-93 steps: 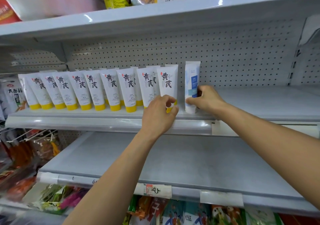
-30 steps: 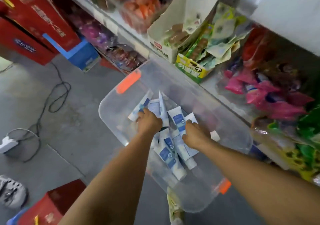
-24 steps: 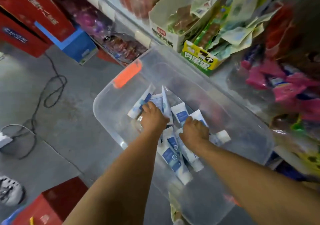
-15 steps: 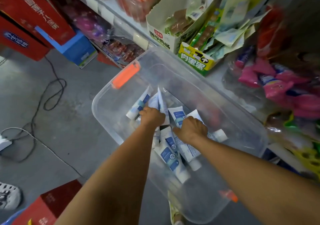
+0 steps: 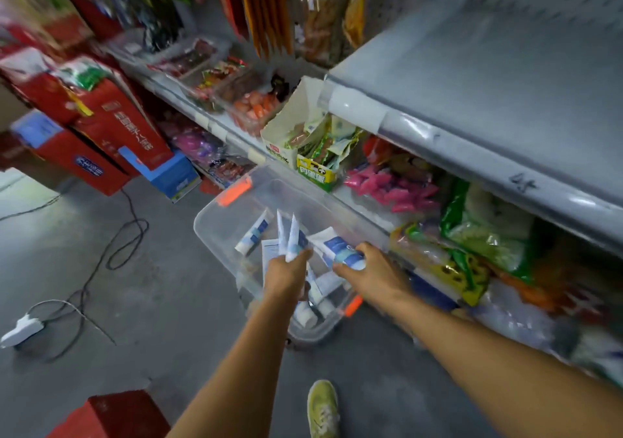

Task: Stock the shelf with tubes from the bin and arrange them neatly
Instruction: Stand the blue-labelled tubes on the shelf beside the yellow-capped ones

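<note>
Tubes (image 5: 292, 235): two gripped in left hand (image 5: 286, 274), crimped ends pointed up, held over bin (image 5: 210, 225). Third tube (image 5: 342, 251) gripped in right hand (image 5: 374, 274), just beside left-hand pair. More tubes (image 5: 253, 235) left loose in clear bin, set on floor (image 5: 135, 302) beside bottom shelving. Grey shelf (image 5: 488, 76) seen upper right, above snack packets (image 5: 391, 184). Yellow shoe (image 5: 323, 407) seen near bin.

Left hand (image 5: 288, 275) and right hand (image 5: 375, 277) with tubes (image 5: 292, 235) above bin (image 5: 219, 231)
</note>
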Motion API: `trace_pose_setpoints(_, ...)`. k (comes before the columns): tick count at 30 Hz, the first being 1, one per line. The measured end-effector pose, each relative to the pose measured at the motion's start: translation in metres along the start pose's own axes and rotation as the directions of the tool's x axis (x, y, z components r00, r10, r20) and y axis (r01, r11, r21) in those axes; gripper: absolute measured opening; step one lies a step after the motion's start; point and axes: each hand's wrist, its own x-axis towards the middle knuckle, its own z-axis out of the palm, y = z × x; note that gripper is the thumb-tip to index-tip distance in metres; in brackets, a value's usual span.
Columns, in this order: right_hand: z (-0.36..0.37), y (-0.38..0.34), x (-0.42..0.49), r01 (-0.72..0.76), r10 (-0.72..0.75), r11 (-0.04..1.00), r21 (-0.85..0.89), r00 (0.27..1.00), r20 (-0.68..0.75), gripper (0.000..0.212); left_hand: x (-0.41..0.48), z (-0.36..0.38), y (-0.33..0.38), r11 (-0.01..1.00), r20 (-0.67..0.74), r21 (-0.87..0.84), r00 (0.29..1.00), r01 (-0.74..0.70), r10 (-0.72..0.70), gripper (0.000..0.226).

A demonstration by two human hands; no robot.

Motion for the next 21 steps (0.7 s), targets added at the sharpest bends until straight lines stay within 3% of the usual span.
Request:
trace_pose_setpoints(6, -0.103, 0.049, -0.125, 0.138, -0.121, 0.981, 0.135, 0.984, -0.132, 0.053, -0.161, 0.042, 0.006, 0.982, 0.110, -0.173, 0.989, -0.077, 0.097, 0.027)
trace_pose_setpoints(9, -0.150, 0.078, -0.185, 0.158, -0.117, 0.964, 0.216, 0.974, -0.192, 0.041, -0.232, 0.065, 0.001, 0.971, 0.184, -0.199, 0.968, -0.133, 0.171, 0.034)
trace_pose_setpoints(13, -0.209, 0.116, -0.264, 0.209, -0.131, 0.940, 0.270, 0.951, -0.282, 0.043, -0.320, 0.099, -0.008, 0.940, 0.351, -0.315, 0.904, -0.133, 0.245, 0.043)
trace_pose_setpoints(17, -0.254, 0.143, -0.336, 0.216, -0.095, 0.867, 0.450, 0.957, -0.275, 0.061, -0.404, 0.142, -0.013, 0.841, 0.536, -0.540, 0.785, 0.035, 0.312, 0.038)
trace_pose_setpoints(21, -0.283, 0.156, -0.384, 0.234, -0.098, 0.806, 0.543, 0.959, -0.267, 0.072, -0.471, 0.181, -0.010, 0.787, 0.518, -0.617, 0.755, 0.003, 0.403, 0.042)
